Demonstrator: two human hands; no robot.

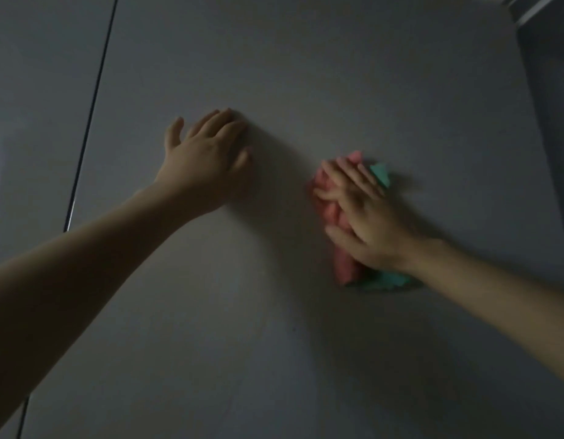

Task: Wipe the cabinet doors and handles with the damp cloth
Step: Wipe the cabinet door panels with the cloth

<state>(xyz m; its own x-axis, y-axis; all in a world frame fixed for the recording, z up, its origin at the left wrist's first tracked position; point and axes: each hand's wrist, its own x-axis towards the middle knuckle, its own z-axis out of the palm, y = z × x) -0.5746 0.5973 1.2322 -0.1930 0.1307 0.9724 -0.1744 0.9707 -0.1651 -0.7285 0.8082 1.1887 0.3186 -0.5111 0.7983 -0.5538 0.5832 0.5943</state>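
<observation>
Wide flat cabinet door (pixel 306 74) filling the view, dark seam (pixel 93 99) far left, no handle in frame. Left hand (pixel 207 160) flat and bare on the panel, fingers straight, holding nothing; right hand (pixel 366 223) just right of it, fingers spread and pressing the pink-and-teal cloth (pixel 329 213) flat onto the door. Cloth wholly under the right hand, long axis roughly up-down, probably bunched rather than folded (dim, blurred), unwiped panel on every side, so next stroke likely the right hand's.
</observation>
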